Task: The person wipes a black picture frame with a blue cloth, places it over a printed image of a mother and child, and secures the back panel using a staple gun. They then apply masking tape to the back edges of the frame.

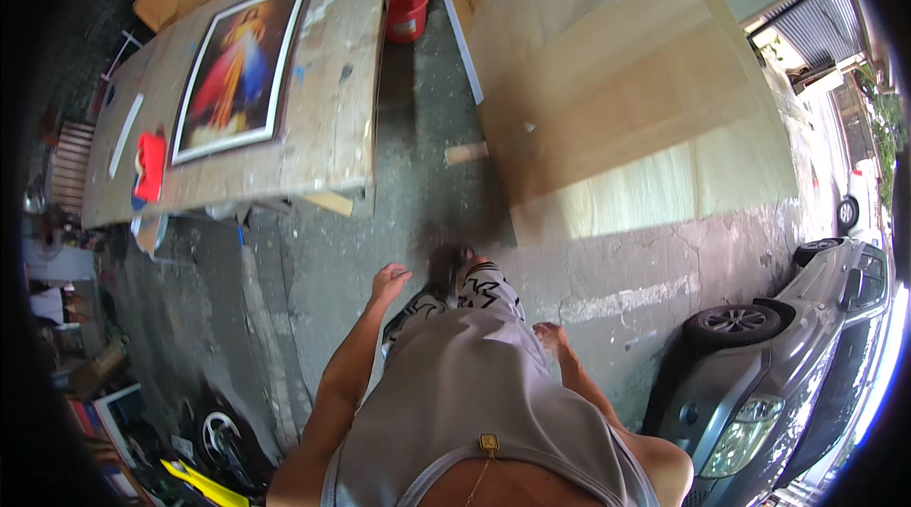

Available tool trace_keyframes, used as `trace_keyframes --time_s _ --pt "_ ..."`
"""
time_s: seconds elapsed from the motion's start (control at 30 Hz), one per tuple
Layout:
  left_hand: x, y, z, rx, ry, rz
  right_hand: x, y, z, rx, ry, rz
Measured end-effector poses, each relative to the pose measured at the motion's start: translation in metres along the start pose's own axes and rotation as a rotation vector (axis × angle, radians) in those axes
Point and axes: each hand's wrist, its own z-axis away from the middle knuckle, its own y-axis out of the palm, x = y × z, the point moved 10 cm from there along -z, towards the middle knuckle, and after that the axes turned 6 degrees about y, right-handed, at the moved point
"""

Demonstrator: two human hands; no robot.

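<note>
My left hand [390, 282] hangs in front of my left thigh, loosely bent with the fingers apart and nothing in it. At my right side, my right hand [549, 335] also hangs free, its relaxed fingers partly hidden by my grey shirt [455, 384]. Neither hand touches anything else. Ahead on the left is a wooden table [337, 118]. On it lie a white-framed picture [232, 80] of a robed figure, a red tool or case [150, 167] and a white strip [126, 135].
Large plywood sheets [617, 99] lie ahead on the right. A red bucket [408, 11] and a small wood offcut [466, 153] sit on the concrete floor between table and plywood. A grey car [778, 355] stands at my right; clutter lines the left side.
</note>
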Motion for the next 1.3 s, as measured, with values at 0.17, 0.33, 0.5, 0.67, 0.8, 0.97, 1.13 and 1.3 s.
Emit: trace_keyframes --time_s 0.17,0.33,0.5,0.67,0.8,0.97,1.13,1.3 --pt "-0.157 -0.010 -0.191 0.032 0.156 0.107 0.164 -0.018 -0.109 -0.004 -0.062 0.554" --pt "-0.264 -0.034 -0.342 0.062 0.143 0.066 0.332 -0.055 -0.304 0.035 -0.127 0.001" --pt "-0.363 -0.087 -0.500 0.011 0.185 0.173 0.708 -0.092 -0.359 -0.066 -0.305 -0.025" --pt "-0.461 -0.161 -0.679 -0.035 0.203 0.066 0.940 -0.096 -0.478 -0.084 -0.430 0.177" --pt "-0.574 -0.230 -0.817 0.028 0.109 0.057 1.043 -0.110 -0.556 -0.091 -0.399 0.274" --pt "-0.684 -0.336 -0.950 -0.185 0.173 0.309 1.143 -0.111 -0.631 -0.039 -0.133 0.340" --pt "-0.730 -0.425 -1.108 -0.253 0.127 0.678 1.297 -0.099 -0.753 0.039 -0.315 0.735" --pt "-0.874 -0.516 -1.350 -0.328 0.416 0.677 1.514 -0.073 -0.810 0.264 -0.171 0.509"
